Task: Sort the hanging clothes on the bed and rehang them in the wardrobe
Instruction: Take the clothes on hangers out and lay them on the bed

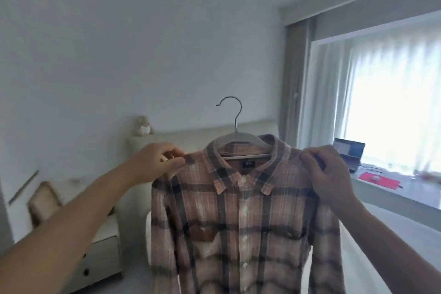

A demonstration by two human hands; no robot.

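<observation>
While pinching shirt (241, 217) shoulders: hands (157, 162) raised.

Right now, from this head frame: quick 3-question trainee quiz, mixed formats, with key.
1. True or false: the plaid shirt is on a hanger.
2. The left hand holds the shirt at the: A) hem B) shoulder C) cuff
3. Fill in: the right hand grips the other ____.

Key: 1 true; 2 B; 3 shoulder
</observation>
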